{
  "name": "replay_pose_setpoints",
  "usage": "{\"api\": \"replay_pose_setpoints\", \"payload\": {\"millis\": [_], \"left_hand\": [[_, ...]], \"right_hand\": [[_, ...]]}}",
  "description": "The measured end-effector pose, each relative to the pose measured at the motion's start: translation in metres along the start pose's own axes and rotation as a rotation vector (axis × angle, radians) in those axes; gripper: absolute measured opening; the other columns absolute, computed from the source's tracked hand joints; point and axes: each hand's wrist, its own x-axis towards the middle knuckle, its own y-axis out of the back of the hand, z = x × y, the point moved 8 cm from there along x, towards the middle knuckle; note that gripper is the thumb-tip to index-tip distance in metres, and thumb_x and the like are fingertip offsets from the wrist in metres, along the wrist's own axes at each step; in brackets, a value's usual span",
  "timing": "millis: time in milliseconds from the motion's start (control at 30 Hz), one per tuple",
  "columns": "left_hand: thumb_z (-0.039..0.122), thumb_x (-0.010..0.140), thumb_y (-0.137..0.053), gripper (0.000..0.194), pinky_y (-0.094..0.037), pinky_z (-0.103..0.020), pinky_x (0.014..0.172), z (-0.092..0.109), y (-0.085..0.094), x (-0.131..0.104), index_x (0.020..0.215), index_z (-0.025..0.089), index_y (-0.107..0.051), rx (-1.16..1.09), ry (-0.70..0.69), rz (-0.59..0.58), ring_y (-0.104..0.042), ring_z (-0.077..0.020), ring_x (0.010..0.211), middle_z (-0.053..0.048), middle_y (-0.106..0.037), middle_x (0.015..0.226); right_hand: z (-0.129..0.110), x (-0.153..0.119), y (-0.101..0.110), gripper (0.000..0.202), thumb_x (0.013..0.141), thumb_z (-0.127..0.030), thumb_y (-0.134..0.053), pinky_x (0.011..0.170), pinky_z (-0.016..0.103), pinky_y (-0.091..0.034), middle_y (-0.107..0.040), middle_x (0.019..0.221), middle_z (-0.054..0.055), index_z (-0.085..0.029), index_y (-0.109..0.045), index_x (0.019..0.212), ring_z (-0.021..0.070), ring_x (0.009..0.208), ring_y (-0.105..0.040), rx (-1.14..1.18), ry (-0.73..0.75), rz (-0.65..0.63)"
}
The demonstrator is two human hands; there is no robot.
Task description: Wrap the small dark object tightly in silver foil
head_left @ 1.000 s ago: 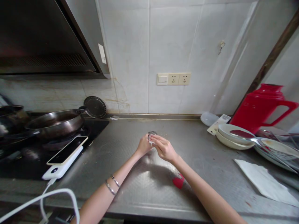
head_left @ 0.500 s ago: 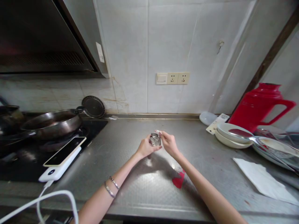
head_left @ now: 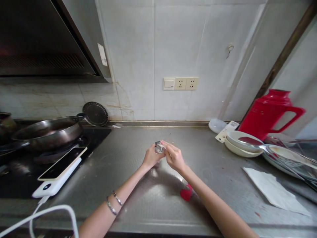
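Above the middle of the steel counter, my left hand is wrapped round a small, shiny, silvery-clear object; what it is cannot be made out. From the right, my right hand is closed with its fingertips at the object's right side, touching it. The two hands meet there. Two silver bracelets circle my left wrist and forearm. A red patch shows on the counter beside my right forearm.
At left, a pan stands on the black stove, near a phone on a white power bank with a cable. At right are a red thermos, stacked bowls, plates and a white napkin.
My right fingers have moved left over the small object, covering more of it. The object is tilted differently in my left hand. The whole view has shifted slightly.
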Motion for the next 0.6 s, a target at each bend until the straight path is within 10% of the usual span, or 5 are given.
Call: {"api": "replay_pose_setpoints", "payload": {"millis": [333,600], "left_hand": [[0.043,0.061,-0.074,0.043,-0.045,-0.021,0.047,0.006,0.004,-0.002,0.093,0.019,-0.061,0.202,-0.039,0.064,-0.065,-0.019,0.067,-0.005,-0.068,0.08],[0.03,0.063,-0.071,0.036,-0.047,-0.025,0.055,0.013,0.005,-0.002,0.094,0.017,-0.059,0.2,-0.134,0.014,-0.065,-0.0195,0.066,-0.002,-0.066,0.069]], "right_hand": [[-0.002,0.011,0.022,0.031,0.092,-0.01,-0.039,0.091,0.037,-0.053,-0.068,0.109,0.011,-0.018,-0.059,0.114,0.0204,0.107,-0.062,-0.038,0.1,0.036],[-0.017,0.003,-0.006,0.039,0.09,-0.004,-0.038,0.099,0.039,-0.05,-0.064,0.119,0.013,-0.016,-0.054,0.123,0.0208,0.119,-0.054,-0.104,0.254,-0.164]]}}
